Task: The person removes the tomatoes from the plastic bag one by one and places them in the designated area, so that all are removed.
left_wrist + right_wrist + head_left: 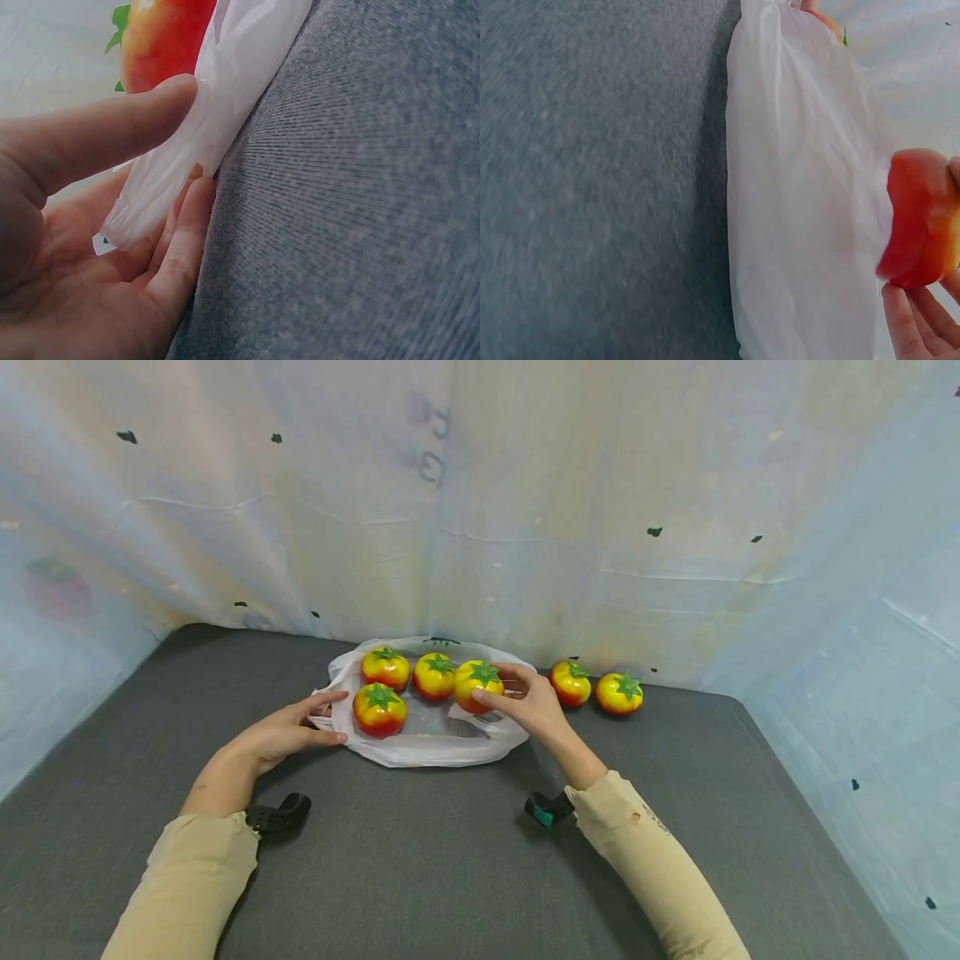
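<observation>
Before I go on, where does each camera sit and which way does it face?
Head: worn there, facing forward and down at the table, bag and tomatoes; left hand, right hand and sleeves show.
Left wrist: worn there, facing the bag's edge at the left hand; thumb, fingers and palm show.
Right wrist: worn there, facing the bag's side and the held tomato; right-hand fingers show.
Shared: head and right wrist both show that tomato.
</observation>
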A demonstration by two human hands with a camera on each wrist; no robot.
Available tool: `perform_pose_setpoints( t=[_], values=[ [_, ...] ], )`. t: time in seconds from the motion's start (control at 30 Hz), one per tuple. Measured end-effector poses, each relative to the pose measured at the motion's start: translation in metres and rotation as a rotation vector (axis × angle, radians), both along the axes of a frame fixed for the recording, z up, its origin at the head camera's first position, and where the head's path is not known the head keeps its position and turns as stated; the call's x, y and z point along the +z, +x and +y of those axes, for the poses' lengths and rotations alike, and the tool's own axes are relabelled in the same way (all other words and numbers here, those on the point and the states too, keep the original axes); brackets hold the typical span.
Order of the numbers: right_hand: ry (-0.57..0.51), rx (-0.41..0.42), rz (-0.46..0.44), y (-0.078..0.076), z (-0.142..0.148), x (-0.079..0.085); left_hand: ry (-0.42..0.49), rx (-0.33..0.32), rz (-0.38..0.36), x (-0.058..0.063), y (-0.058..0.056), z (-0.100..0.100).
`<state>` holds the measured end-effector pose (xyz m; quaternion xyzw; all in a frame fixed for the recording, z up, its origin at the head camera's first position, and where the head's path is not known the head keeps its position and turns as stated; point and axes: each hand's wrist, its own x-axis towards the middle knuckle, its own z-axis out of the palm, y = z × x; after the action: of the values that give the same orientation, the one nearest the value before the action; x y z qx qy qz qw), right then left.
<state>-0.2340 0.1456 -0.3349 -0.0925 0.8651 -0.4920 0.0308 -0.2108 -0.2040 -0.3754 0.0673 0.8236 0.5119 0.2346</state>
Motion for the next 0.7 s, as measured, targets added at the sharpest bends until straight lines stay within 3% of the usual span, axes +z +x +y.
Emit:
perform_pose_setpoints(
  t=[0.7],
  values=[
    [0.021,-0.064,-0.006,0.001,0.031,0.008,-0.009,0.005,0.005,-0.001,-0.001,0.0]
  ],
)
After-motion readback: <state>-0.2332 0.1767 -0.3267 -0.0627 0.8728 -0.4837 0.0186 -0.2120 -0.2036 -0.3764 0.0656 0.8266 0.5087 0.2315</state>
